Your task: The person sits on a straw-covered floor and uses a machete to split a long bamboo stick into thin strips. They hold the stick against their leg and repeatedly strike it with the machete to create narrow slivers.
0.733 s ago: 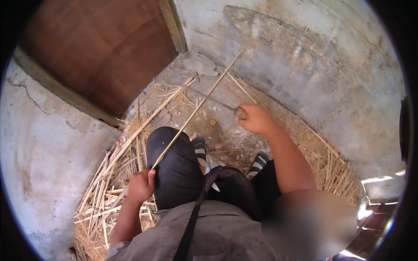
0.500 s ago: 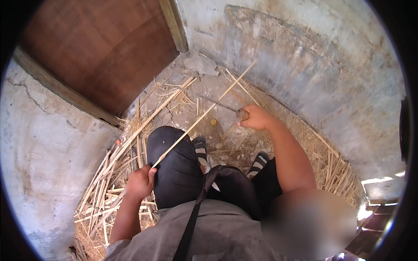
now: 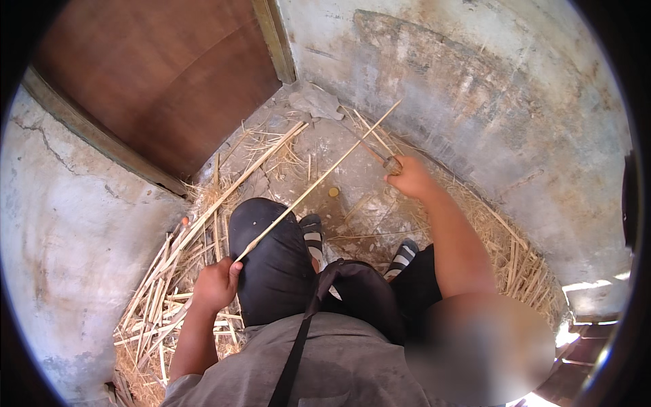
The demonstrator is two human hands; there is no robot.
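My left hand (image 3: 217, 283) is closed around the near end of a long, pale bamboo strip (image 3: 312, 188), just left of my knee. The strip rests slantwise over my dark-trousered left knee (image 3: 268, 271), and its far tip points up and right toward the wall. A swollen node shows close to my fingers. In my right hand (image 3: 411, 179), the fingers are wrapped round the handle of a knife (image 3: 391, 165). Its thin blade reaches up and left, at or beside the far part of the strip; whether they touch I cannot tell.
Split bamboo strips (image 3: 159, 315) lie heaped at my left, with more strips and shavings (image 3: 522, 261) along the right wall (image 3: 475, 102). A brown door panel (image 3: 163, 81) stands ahead on the left. A small yellow round thing (image 3: 333, 192) lies on the floor near my sandalled feet (image 3: 312, 234).
My right hand has moved slightly up and right with the knife, and the blade now points more steeply upward. The bamboo strip and my left hand have hardly moved.
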